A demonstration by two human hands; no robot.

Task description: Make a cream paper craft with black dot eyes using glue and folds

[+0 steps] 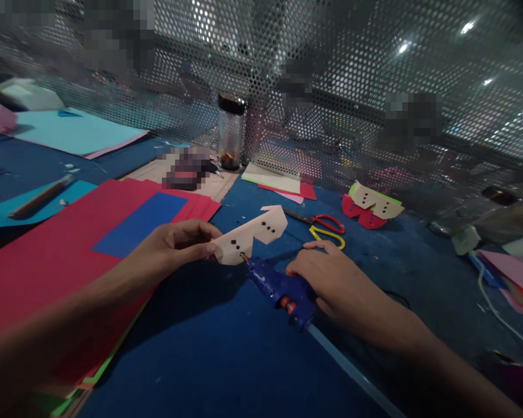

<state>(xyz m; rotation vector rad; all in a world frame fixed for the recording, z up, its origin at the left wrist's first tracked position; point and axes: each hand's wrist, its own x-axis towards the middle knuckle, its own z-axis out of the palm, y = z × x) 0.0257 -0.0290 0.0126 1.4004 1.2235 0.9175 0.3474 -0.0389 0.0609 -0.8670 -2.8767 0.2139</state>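
My left hand (pixel 180 247) pinches the left end of a cream paper cutout (pixel 248 235) with scalloped lower edges and small black diamond marks. In my right hand (pixel 335 276) is a blue glue gun (pixel 278 284), its fingers wrapped round the handle. The gun's nozzle meets the cutout near its lower black marks. A long translucent glue stick (pixel 352 371) sticks out of the gun's back end. Just beyond my right hand lie scissors (pixel 326 226) with one red and one yellow handle loop.
Red paper sheets (pixel 69 244) with a blue strip (pixel 141 223) lie left. A lidded jar (pixel 231 133) stands by the perforated metal screen (pixel 322 87). Finished-looking cream and red cutouts (pixel 370 206) rest at back right. A white cord (pixel 496 296) runs along the right.
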